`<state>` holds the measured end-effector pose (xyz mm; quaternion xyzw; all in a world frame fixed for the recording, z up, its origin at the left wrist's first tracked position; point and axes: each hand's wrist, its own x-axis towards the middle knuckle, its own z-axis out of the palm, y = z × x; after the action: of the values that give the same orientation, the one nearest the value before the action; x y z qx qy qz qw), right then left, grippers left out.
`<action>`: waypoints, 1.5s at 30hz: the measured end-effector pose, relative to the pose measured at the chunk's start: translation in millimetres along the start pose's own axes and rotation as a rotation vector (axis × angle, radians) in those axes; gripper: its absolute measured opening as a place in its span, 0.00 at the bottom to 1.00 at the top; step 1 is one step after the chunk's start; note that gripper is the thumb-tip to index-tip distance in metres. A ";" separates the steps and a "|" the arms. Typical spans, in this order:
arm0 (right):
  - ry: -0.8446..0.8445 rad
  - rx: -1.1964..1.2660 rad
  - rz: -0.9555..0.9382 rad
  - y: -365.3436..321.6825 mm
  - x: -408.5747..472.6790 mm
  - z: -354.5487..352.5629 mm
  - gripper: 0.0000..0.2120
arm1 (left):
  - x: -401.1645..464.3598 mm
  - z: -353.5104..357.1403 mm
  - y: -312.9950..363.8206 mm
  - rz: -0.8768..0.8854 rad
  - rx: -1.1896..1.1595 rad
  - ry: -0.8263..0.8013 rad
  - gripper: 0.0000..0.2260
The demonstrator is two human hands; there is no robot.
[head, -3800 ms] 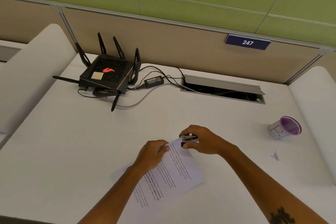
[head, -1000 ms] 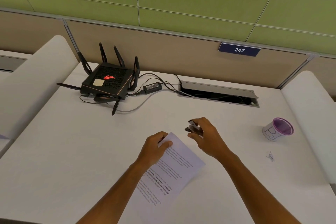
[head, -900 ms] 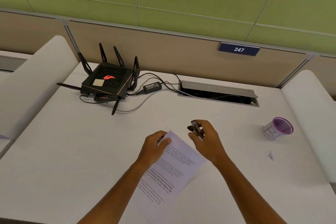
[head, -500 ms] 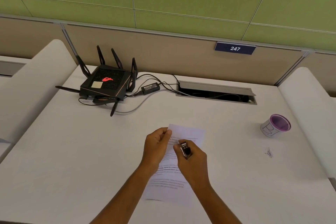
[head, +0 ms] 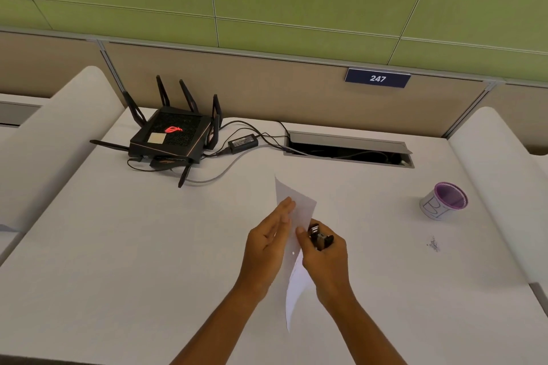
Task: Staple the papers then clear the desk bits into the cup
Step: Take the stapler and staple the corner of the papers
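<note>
The white printed papers point(head: 299, 207) are lifted off the desk and turned nearly edge-on between my two hands. My left hand point(head: 268, 243) presses flat against their left face, fingers extended. My right hand point(head: 324, 258) pinches the papers' right side and also grips a small black stapler point(head: 319, 236) in its palm. A white paper cup with a purple rim point(head: 444, 201) stands upright at the right. A small pile of dark desk bits point(head: 433, 245) lies in front of the cup.
A black router with antennas point(head: 175, 136), its power brick point(head: 243, 143) and cables sit at the back left. An open cable slot point(head: 350, 151) runs along the back edge. White partitions point(head: 501, 187) flank the white desk point(head: 133, 246).
The papers went from lying flat under my left hand to being raised and turned upright. My right hand, still holding the stapler, moved left onto the papers and now grips them too.
</note>
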<state>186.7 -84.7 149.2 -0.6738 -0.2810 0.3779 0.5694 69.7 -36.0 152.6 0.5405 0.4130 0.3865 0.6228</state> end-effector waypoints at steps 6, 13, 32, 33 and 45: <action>-0.055 0.261 0.175 -1.3 10.9 -20.0 0.06 | -12.6 -6.1 -12.8 0.125 0.299 -0.075 0.34; -0.079 0.389 0.216 -3.9 7.1 -21.9 0.09 | -27.7 -0.3 -22.4 0.154 0.449 -0.209 0.47; -0.217 0.236 0.120 -1.5 -18.0 -29.1 0.09 | -30.5 -20.7 -27.2 0.014 0.443 -0.138 0.28; -0.138 0.229 0.129 3.3 -17.7 -30.8 0.07 | -31.0 -23.5 -27.2 0.007 0.436 -0.122 0.28; 0.001 0.105 0.347 58.4 -1.1 -70.0 0.15 | -9.6 -52.4 -31.1 -0.175 0.214 0.036 0.20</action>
<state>241.0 -135.8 96.8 -0.6817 -0.1400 0.4844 0.5302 18.5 -30.0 118.7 0.5587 0.5084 0.2942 0.5855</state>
